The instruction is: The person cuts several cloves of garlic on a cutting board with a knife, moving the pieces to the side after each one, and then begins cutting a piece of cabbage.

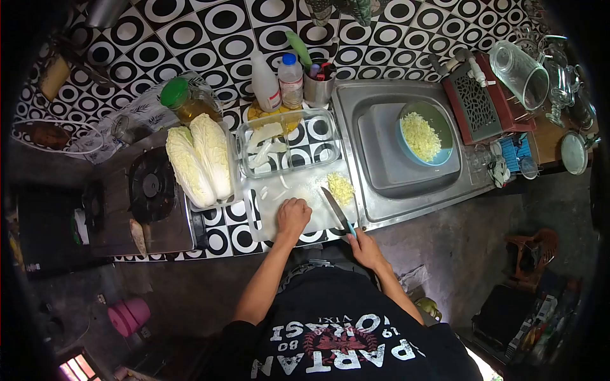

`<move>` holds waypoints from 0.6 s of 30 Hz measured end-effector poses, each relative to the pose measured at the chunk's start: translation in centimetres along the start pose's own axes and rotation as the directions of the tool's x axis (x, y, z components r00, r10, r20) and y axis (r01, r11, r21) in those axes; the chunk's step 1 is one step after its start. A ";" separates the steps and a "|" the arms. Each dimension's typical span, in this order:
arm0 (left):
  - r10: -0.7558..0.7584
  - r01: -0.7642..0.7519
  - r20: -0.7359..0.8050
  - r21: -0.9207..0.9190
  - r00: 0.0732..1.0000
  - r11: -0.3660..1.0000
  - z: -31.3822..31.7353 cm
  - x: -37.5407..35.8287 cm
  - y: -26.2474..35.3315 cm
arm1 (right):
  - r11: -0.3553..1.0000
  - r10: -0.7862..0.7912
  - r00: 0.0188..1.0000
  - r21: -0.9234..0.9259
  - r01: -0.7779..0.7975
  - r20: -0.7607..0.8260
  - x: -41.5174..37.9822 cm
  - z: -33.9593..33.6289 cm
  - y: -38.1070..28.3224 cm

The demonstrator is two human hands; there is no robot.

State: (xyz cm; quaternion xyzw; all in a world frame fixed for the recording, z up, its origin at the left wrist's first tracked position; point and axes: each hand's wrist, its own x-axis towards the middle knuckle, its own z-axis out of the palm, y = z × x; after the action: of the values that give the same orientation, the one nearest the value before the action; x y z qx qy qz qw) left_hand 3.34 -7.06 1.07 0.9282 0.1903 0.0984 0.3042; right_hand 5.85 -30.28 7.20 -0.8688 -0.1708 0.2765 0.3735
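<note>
My right hand (368, 249) grips a knife (335, 208) by its light blue handle. The blade points away over the right side of a translucent cutting board (270, 202), beside a small pile of finely chopped cabbage (341, 188). On the middle of the board rests my left hand (294, 216), fingers curled down; anything under them is hidden. Pale slivers (283, 183) lie just beyond it. Behind the board, a clear glass dish (298, 168) holds several cabbage leaf pieces (265, 134).
Two napa cabbage pieces (202, 159) lie in a tray at left, near the gas stove (152, 178). In the steel sink (356, 127), a blue bowl of chopped cabbage (420, 136) sits on an upturned grey tub (381, 165). Bottles (265, 82) stand against the tiled wall.
</note>
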 end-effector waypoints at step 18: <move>-0.216 0.237 -0.122 0.195 0.969 0.952 -2.0 5.3 -2.3 | 0.999 0.039 0.995 -0.040 -0.035 0.091 1.4 -1.0 -0.8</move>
State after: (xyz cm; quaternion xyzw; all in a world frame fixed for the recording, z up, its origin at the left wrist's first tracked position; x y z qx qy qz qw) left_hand 6.91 -2.10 1.69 0.9208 0.3197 0.0884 0.2051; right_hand 7.48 -29.60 7.90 -0.8652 -0.1768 0.3197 0.3434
